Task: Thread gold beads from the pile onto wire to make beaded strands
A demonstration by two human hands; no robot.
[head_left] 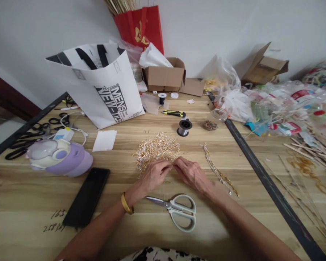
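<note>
My left hand, with a gold bracelet at the wrist, is closed in a pinch at the near edge of a pile of gold and silver beads. Fingertips almost meeting it, my right hand is pinched too. Whatever lies between the fingers is too small to make out. Below the hands rest grey-handled scissors, blades pointing left. Beaded strands in silver and gold lie right of my right hand. Beyond the pile stands a spool of thin wire or thread.
A black phone and a purple-and-white bottle lie at left, near a white bag. Farther back are a yellow-black cutter, a jar of small brown pieces and a cardboard box. Plastic bottles crowd the right.
</note>
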